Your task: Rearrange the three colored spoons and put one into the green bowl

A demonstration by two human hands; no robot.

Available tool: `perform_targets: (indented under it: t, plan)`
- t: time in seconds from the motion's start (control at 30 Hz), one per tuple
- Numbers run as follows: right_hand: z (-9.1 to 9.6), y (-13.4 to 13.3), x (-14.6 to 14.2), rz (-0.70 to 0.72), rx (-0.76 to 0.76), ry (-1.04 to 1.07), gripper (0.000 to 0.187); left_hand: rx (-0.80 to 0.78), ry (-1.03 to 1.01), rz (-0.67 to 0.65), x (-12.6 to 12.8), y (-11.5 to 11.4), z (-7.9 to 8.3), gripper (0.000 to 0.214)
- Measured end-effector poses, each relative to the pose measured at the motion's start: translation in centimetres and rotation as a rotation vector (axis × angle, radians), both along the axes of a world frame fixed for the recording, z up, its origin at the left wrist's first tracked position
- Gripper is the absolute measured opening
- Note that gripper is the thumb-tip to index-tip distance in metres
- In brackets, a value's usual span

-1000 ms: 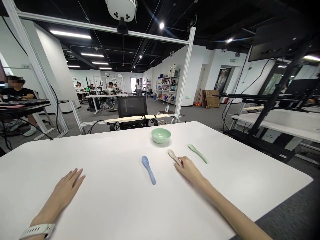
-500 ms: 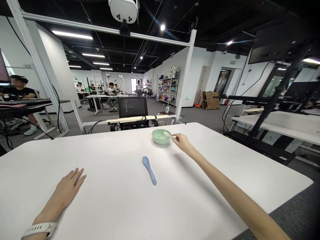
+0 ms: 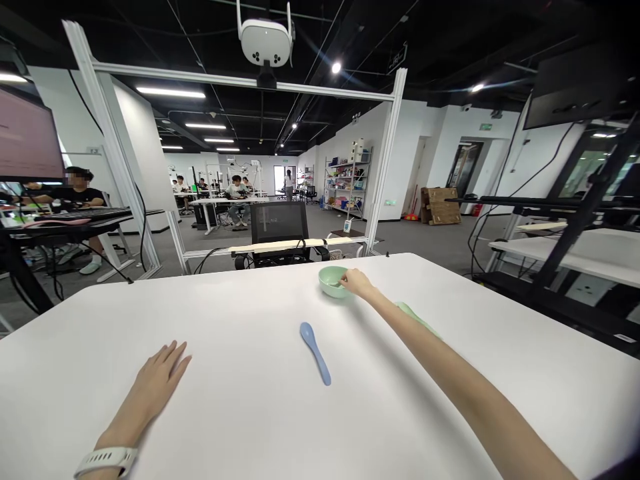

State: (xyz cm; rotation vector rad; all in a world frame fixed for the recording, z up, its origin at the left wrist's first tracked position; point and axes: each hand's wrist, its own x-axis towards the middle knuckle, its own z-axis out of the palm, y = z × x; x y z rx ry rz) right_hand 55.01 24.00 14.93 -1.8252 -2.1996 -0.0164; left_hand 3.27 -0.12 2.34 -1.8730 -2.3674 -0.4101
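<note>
A light green bowl [image 3: 330,289] stands near the far edge of the white table. Over the right side of its rim, my right hand [image 3: 358,283] has its fingers pinched together on a pale spoon [image 3: 336,285], of which only a small part shows inside the bowl. Nearer to me lies a blue spoon [image 3: 315,353], its head pointing away. A green utensil [image 3: 419,319], likely a spoon, lies partly hidden behind my right forearm. My left hand [image 3: 159,379] rests flat on the table at the left, fingers stretched, holding nothing, with a white band on its wrist.
The white table [image 3: 240,413] has an aluminium frame [image 3: 395,160] behind it, carrying a white device [image 3: 266,43] at the top. A black mesh chair [image 3: 279,223] stands beyond the far edge. People sit at desks farther back, and a monitor [image 3: 30,130] is at the left.
My right hand has moved left over the bowl's rim, and the spoon in it has gone lower into the bowl. The view has shifted, showing the green utensil behind my forearm. My left hand stays put.
</note>
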Motion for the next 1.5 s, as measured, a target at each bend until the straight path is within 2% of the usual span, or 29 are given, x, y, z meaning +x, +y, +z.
perform_targets:
  t: [0.13,0.23,0.4,0.5,0.67,0.77,0.87,1.3,1.5]
  plan:
    - [-0.2,-0.4,-0.1,-0.008,-0.008,-0.008,0.026,0.004,0.0,-0.007,0.0,-0.1,-0.1,0.078]
    - [0.1,-1.1,0.2,-0.01,0.009,0.002,0.034,0.011,-0.003,-0.005,-0.1,0.0,-0.2,0.077]
    - [-0.2,-3.6,2.9,-0.004,0.111,0.066,0.044,0.011,0.011,0.002,-0.1,0.0,-0.2,0.077]
    - [-2.3,-5.7,5.8,0.005,0.172,0.131,0.045,-0.002,0.011,0.0,0.1,0.0,0.0,0.078]
    - [-7.3,-9.2,10.4,0.056,0.146,0.176,0.046,-0.014,0.014,-0.008,0.2,-0.1,0.2,0.078]
    - [-9.4,-10.3,11.9,0.076,0.114,0.21,0.048,0.0,0.018,-0.003,0.1,0.0,0.0,0.076]
    - [-10.5,-10.6,12.5,0.087,0.086,0.228,0.048,0.015,0.008,-0.004,0.0,0.0,-0.1,0.075]
    - [-10.5,-11.0,12.3,0.064,0.064,0.276,0.047,0.068,0.004,-0.011,-0.8,0.3,-1.0,0.073]
    - [-10.6,-10.8,12.5,0.068,0.046,0.253,0.047,0.028,-0.013,-0.014,-0.8,0.3,-0.9,0.08]
